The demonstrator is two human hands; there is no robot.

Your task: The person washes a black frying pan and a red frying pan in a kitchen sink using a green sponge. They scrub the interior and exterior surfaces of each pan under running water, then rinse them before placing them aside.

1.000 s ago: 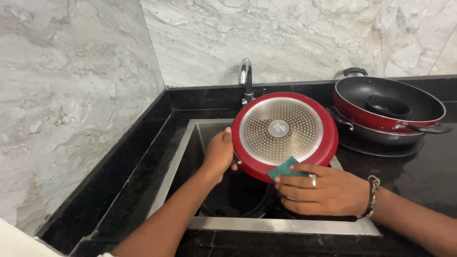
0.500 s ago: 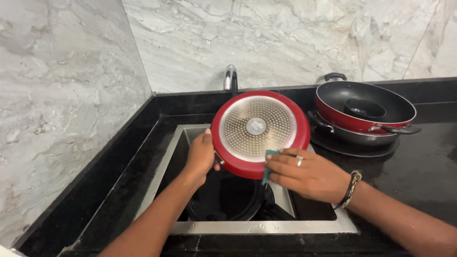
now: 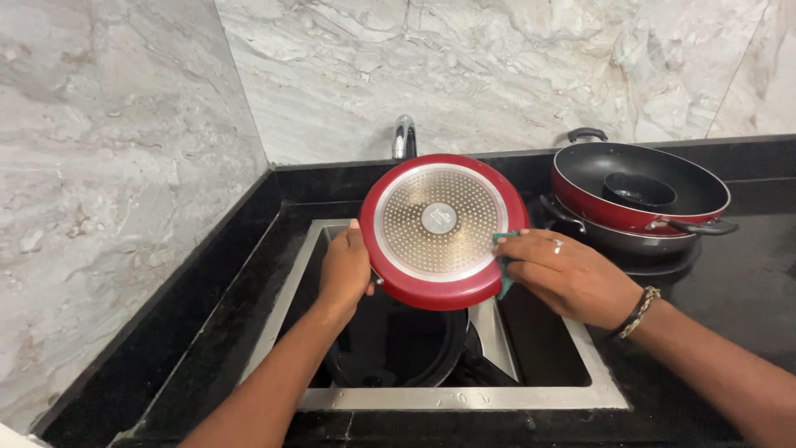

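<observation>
You've got the red pan [image 3: 439, 228] tipped up over the sink [image 3: 464, 396], L hand [image 3: 344, 270] gripping its edge, R hand [image 3: 572, 278] pressing green sponge [image 3: 502, 264] on rim; looks mid-scrub, rinse not done

The red pan [image 3: 439, 228] hides most of the tap [image 3: 404, 137] and green sponge [image 3: 503, 265].

The only label is a small round grey stamp [image 3: 439, 219] at the centre of the upturned red pan's [image 3: 444, 230] dotted metal base, with print too small to make out. No packages, signs or screens show.
</observation>
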